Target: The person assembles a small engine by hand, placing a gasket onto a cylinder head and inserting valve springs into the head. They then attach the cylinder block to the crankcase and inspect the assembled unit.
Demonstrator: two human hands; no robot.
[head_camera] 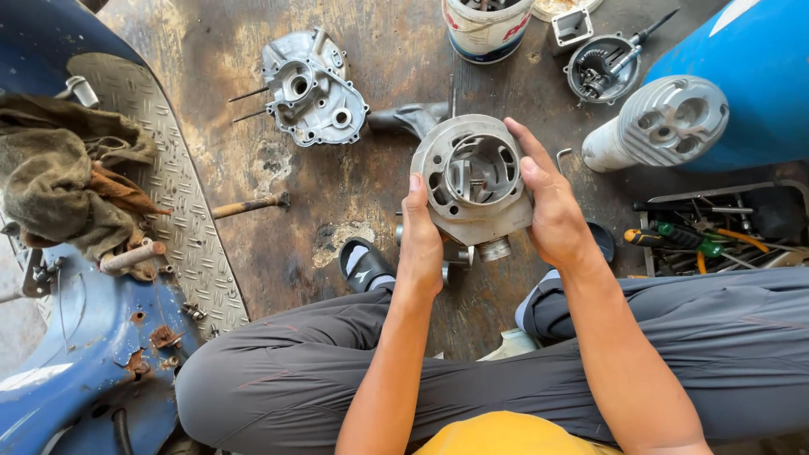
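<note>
I hold a grey metal engine cylinder [474, 177] up over the stained floor, its open bore facing me. My left hand [420, 240] grips its lower left edge, thumb up along the side. My right hand [552, 206] clasps its right side, fingers curled over the rim. Small metal parts [493, 250] show just under the cylinder. My knees in grey trousers and one black sandal [364, 263] sit below.
A grey engine case half [312, 88] with studs lies at the upper left. A white bucket [486, 29], a round gear cover [600, 67], a finned cylinder head [666, 122] and a blue drum [750, 59] stand behind. Tool tray [716, 236] at right; blue scooter body with rags [67, 177] at left.
</note>
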